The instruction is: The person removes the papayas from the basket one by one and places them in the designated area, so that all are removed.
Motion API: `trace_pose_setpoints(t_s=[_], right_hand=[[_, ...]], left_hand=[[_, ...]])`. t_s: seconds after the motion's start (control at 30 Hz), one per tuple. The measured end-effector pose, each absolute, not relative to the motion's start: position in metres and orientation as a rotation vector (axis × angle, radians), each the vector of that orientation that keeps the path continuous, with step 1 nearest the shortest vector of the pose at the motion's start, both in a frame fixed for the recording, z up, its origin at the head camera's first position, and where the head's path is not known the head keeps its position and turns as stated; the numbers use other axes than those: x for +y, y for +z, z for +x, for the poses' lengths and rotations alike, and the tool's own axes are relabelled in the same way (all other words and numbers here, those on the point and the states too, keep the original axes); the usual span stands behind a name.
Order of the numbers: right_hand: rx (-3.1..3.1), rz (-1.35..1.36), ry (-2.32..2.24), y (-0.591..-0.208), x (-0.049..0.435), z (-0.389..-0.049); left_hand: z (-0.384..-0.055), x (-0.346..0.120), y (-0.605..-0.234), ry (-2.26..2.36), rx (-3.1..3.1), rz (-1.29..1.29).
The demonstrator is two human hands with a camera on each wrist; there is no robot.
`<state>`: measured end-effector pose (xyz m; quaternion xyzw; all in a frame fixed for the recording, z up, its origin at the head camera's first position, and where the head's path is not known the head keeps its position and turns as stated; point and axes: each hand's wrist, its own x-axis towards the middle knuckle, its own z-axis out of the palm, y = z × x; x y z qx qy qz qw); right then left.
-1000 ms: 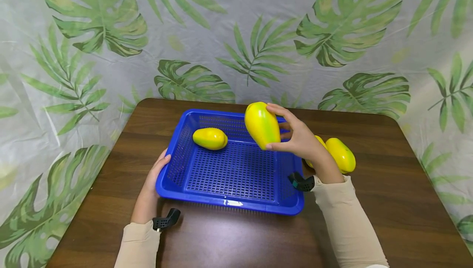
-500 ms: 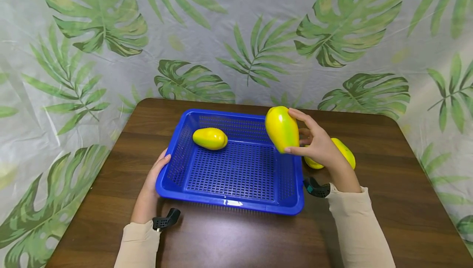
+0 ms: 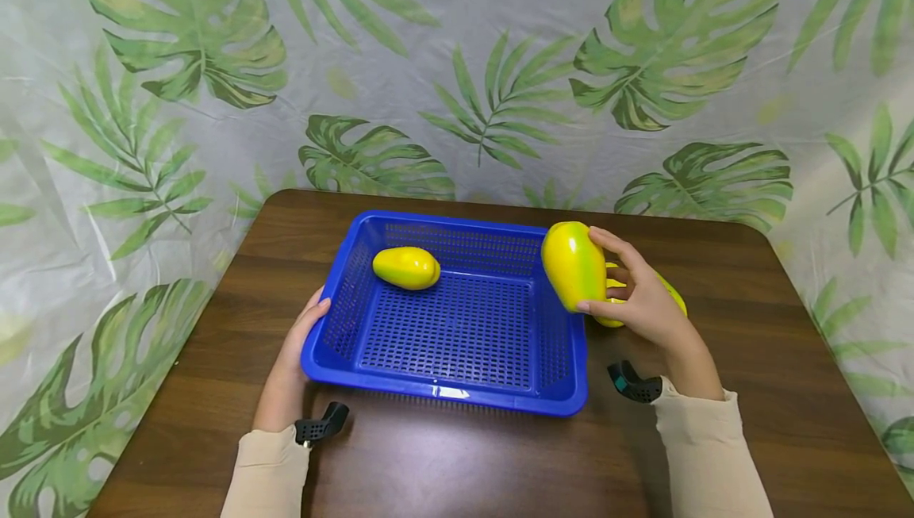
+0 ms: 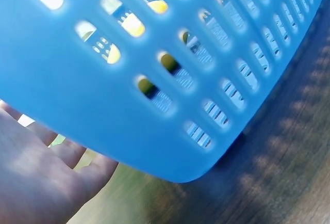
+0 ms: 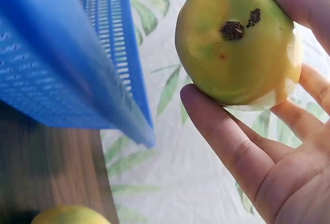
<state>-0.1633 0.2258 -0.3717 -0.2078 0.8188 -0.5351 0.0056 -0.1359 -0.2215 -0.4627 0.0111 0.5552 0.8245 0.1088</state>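
My right hand [image 3: 646, 296] holds a glossy yellow papaya [image 3: 573, 264] with a green streak, thumb on one side and fingers on the other. This fruit is over the back right corner of a blue perforated plastic basket [image 3: 443, 389]. In the right wrist view the held papaya [image 5: 242, 43] shows a brown stem scar. My left hand [image 3: 296, 343] grips the basket's left rim; in the left wrist view its fingers [image 4: 98, 170] pass behind the blue edge. Another papaya [image 3: 405, 267] lies inside the basket at the back left.
More yellow papayas [image 3: 612, 313] lie on the brown wooden table [image 3: 457, 462] right of the basket, partly hidden by my right hand. A leaf-patterned curtain [image 3: 500, 66] hangs behind the table's far edge. Black wrist cameras [image 3: 634, 383] sit on both wrists.
My right hand has carried the papaya rightward and slightly toward me, from above the basket's interior to its right rim. The left hand, the basket and the papaya inside have not moved.
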Motion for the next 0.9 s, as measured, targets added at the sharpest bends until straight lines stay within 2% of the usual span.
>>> trace_pose_setpoints(t_s=[0.9], right_hand=[[2.508, -0.518, -1.812, -0.41, 0.261, -0.128]], left_hand=[[-0.136, -0.222, -0.461, 2.449, 1.585, 0.03]])
